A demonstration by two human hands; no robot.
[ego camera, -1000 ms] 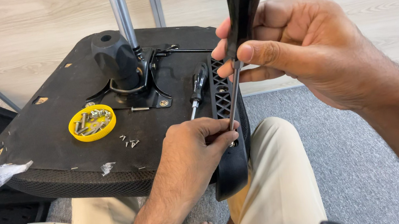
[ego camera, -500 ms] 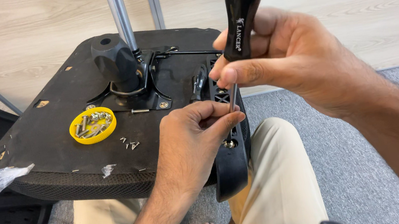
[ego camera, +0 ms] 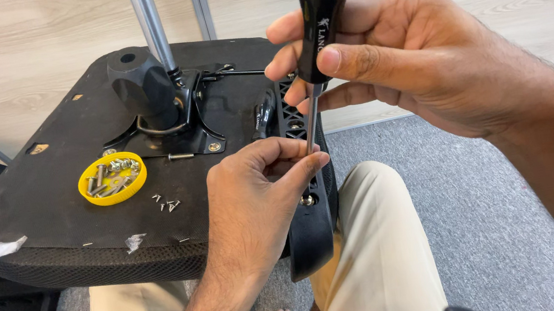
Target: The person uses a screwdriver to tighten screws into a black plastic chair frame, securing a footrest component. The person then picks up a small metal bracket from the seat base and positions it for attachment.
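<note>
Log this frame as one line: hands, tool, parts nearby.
right hand: holds screwdriver upright | left hand: pinches shaft by tip | tip at black armrest bracket on upturned chair seat | yellow lid of screws on seat

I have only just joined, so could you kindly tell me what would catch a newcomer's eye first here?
The right hand grips a black-handled screwdriver upright at centre, while the left hand pinches its metal shaft just above a black bracket on the edge of the upturned chair seat. To the left on the seat sits a yellow lid holding screws.
</note>
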